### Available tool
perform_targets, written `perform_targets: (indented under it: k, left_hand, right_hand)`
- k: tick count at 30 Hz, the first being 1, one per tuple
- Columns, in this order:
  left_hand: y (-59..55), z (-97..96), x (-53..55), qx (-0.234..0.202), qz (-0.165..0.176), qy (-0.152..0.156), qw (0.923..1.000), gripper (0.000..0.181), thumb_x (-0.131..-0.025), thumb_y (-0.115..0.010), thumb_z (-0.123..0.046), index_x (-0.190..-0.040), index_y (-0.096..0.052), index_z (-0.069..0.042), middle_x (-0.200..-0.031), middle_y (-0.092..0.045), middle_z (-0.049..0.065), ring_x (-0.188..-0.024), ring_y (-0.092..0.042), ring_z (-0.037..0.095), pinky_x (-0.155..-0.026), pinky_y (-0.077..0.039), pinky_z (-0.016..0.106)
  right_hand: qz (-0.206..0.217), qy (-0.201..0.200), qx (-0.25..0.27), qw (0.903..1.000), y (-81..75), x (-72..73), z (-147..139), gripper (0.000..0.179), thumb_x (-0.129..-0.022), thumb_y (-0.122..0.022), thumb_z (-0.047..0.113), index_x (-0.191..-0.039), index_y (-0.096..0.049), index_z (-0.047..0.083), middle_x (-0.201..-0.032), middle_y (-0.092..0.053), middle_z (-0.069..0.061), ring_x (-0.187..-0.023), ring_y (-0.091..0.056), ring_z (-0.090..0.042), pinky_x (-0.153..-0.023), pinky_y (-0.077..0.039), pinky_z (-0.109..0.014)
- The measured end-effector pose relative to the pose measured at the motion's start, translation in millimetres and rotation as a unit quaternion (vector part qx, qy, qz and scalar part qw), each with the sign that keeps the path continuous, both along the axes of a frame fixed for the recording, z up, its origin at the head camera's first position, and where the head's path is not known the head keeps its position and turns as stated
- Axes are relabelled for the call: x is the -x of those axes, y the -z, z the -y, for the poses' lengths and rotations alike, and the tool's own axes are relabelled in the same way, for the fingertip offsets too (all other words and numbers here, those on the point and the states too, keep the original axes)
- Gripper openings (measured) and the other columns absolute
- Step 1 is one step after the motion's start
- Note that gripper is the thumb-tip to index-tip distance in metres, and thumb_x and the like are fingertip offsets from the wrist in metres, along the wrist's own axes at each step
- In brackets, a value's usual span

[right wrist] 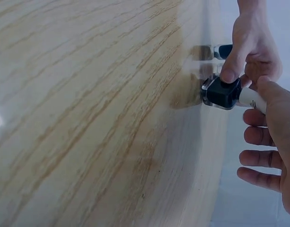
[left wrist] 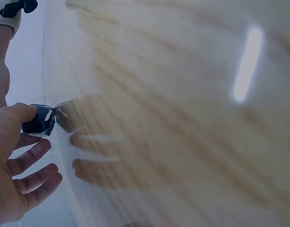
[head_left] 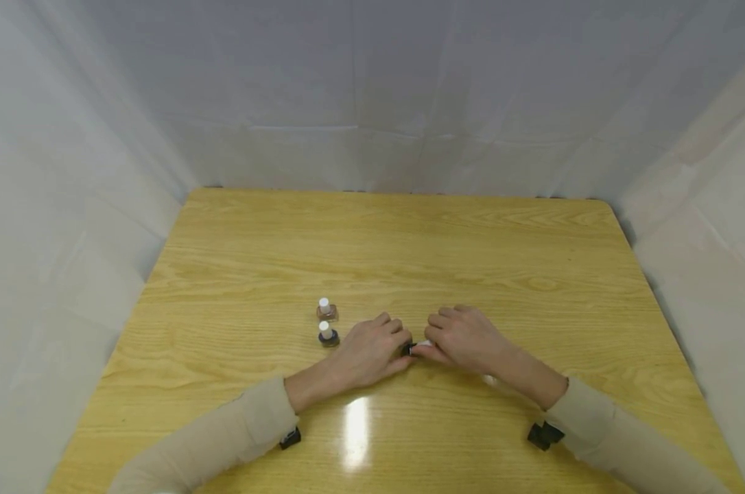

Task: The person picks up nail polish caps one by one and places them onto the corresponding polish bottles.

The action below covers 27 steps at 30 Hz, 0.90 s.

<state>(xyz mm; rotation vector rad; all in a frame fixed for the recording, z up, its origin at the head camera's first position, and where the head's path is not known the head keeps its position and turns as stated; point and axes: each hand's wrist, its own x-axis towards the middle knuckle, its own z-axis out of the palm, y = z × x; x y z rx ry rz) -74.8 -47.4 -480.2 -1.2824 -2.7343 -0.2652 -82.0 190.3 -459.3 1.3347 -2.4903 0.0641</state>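
A dark nail polish bottle (right wrist: 221, 93) with a white cap (right wrist: 252, 100) lies sideways between the two hands, low over the wooden table. My left hand (head_left: 372, 351) pinches its glass body between thumb and forefinger, the other fingers spread loosely in the left wrist view. From the other side, my right hand (head_left: 471, 336) grips the cap with thumb and fingers. Beside the left hand stand two more white-capped bottles, a dark one (head_left: 328, 336) and a pinkish-brown one (head_left: 326, 312) behind it.
The glossy wooden table (head_left: 385, 240) reaches back to a pale curtain (head_left: 360, 82), with more sheeting on both sides. A black wrist camera (head_left: 290, 438) hangs under the left sleeve, another wrist camera (head_left: 544, 435) under the right.
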Motion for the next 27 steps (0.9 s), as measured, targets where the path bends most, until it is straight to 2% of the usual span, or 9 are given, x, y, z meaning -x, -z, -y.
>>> perform_targets:
  k: [3, 7, 11, 18, 23, 27]
  left_hand:
    - [0.2, 0.0, -0.2, 0.001, 0.000, 0.001, 1.0000, 0.032, -0.098, -0.072, -0.047, -0.107, -0.075, -0.017, -0.098, -0.072, -0.002, -0.085, -0.062, 0.012, -0.066, -0.053, 0.020]
    - [0.1, 0.3, 0.0, 0.004, 0.005, 0.000, 1.0000, 0.035, -0.099, -0.070, -0.049, -0.111, -0.075, -0.016, -0.099, -0.073, -0.001, -0.086, -0.063, 0.013, -0.067, -0.054, 0.021]
    - [-0.2, 0.5, 0.8, 0.003, 0.009, 0.000, 1.0000, 0.036, -0.100, -0.068, -0.049, -0.113, -0.075, -0.016, -0.100, -0.073, 0.000, -0.087, -0.063, 0.013, -0.067, -0.054, 0.021]
    - [-0.1, 1.1, 1.0, -0.001, 0.008, 0.003, 1.0000, 0.036, -0.100, -0.068, -0.050, -0.111, -0.075, -0.016, -0.099, -0.073, -0.001, -0.086, -0.063, 0.013, -0.067, -0.054, 0.021]
    - [0.9, 0.9, 0.8, 0.000, 0.010, 0.002, 0.9999, 0.035, -0.100, -0.068, -0.049, -0.110, -0.075, -0.017, -0.097, -0.072, -0.001, -0.085, -0.061, 0.012, -0.067, -0.053, 0.020]
    - [1.3, 0.6, 0.2, 0.003, 0.018, -0.002, 0.9998, 0.035, -0.101, -0.068, -0.049, -0.110, -0.075, -0.016, -0.097, -0.072, -0.001, -0.083, -0.060, 0.012, -0.066, -0.051, 0.019]
  right_hand:
    - [0.026, 0.002, -0.002, 0.9997, -1.5, 0.2, -1, 0.041, -0.100, -0.065, 0.053, -0.077, -0.068, 0.019, -0.073, -0.061, 0.006, -0.063, -0.058, -0.010, -0.062, -0.058, -0.028]
    - [0.058, -0.003, -0.002, 0.9983, -4.7, 1.3, -4, 0.032, -0.100, -0.069, 0.049, -0.092, -0.073, 0.018, -0.083, -0.067, 0.005, -0.071, -0.063, -0.010, -0.066, -0.059, -0.028]
    - [0.068, -0.019, 0.000, 0.9975, -7.9, 2.5, -8, 0.028, -0.098, -0.072, 0.045, -0.102, -0.075, 0.017, -0.089, -0.070, 0.005, -0.074, -0.066, -0.010, -0.067, -0.060, -0.027]
    - [0.058, -0.034, 0.007, 0.9977, -9.1, 3.1, -12, 0.026, -0.096, -0.076, 0.039, -0.108, -0.074, 0.016, -0.095, -0.073, 0.003, -0.078, -0.069, -0.011, -0.072, -0.062, -0.028]
    - [0.063, -0.048, 0.017, 0.9967, -9.3, 1.9, -13, 0.019, -0.097, -0.075, 0.034, -0.108, -0.071, 0.019, -0.090, -0.069, 0.006, -0.074, -0.064, -0.008, -0.065, -0.058, -0.024]
    - [0.057, -0.039, -0.002, 0.9976, -9.9, -0.5, -11, 0.017, -0.099, -0.072, 0.037, -0.104, -0.069, 0.021, -0.088, -0.067, 0.007, -0.073, -0.064, -0.009, -0.067, -0.059, -0.026]
